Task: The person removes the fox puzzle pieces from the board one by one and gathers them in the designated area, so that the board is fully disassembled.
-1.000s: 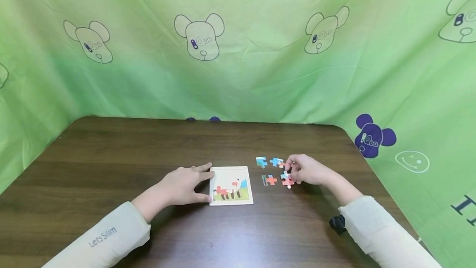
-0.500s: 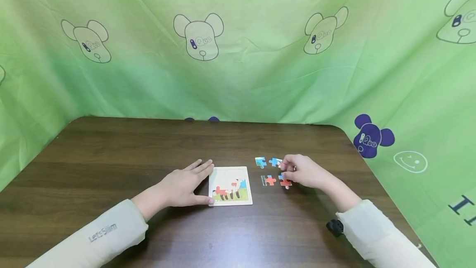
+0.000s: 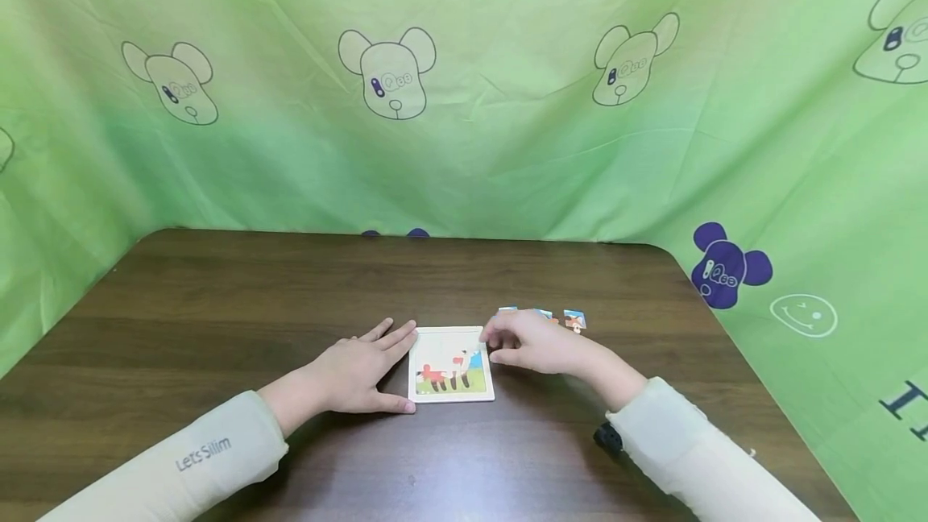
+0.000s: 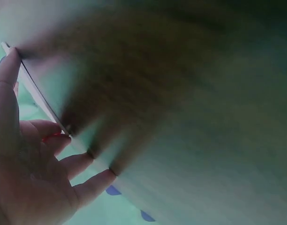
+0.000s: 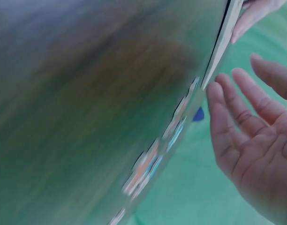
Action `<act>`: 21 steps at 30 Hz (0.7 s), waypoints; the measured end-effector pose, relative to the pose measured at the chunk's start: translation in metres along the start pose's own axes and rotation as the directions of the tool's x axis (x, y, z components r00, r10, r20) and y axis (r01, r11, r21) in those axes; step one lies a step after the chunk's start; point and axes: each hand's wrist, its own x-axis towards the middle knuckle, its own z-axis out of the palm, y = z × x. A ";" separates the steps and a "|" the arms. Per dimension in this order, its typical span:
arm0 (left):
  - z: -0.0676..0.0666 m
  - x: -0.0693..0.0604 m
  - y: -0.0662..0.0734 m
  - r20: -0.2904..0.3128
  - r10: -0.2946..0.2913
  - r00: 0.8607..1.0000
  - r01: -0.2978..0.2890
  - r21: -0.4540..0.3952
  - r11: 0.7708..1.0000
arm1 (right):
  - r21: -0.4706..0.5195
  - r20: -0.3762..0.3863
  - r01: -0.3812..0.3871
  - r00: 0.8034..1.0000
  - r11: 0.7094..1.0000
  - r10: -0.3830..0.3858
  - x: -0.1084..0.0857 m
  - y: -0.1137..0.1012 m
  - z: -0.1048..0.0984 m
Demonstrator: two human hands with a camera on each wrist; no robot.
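Note:
A square wooden puzzle board (image 3: 451,363) with a pale raised rim lies on the table. Pieces of a red animal on green ground fill its lower part, and the upper part is bare. My left hand (image 3: 355,373) rests along its left side with fingers spread, thumb near the lower left corner. At the right rim is my right hand (image 3: 540,342), fingers loosely bent; no piece shows between thumb and fingertips in the right wrist view. Behind it lie loose jigsaw pieces, one blue and orange piece (image 3: 575,319) in plain sight. Others are partly hidden in the head view.
The dark wooden table (image 3: 290,288) runs back to a green printed curtain (image 3: 464,159), which also hangs along both sides. Several loose pieces (image 5: 146,168) lie flat by the right hand in the right wrist view. A black device (image 3: 607,440) is on the right wrist.
My right hand has moved left from the loose pieces to the board's right rim, uncovering the far right piece and covering the nearer ones. The left hand has stayed at the board's left side.

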 end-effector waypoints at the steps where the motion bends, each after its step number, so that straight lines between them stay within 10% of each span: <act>1: 0.000 0.000 0.000 -0.003 0.004 1.000 -0.004 0.003 1.000 | -0.007 0.006 0.021 1.000 1.000 -0.021 0.003 -0.002 0.002; 21: 0.000 0.005 -0.004 -0.026 0.001 1.000 -0.003 -0.054 0.999 | -0.151 0.122 0.036 0.992 0.988 -0.017 0.025 -0.013 0.014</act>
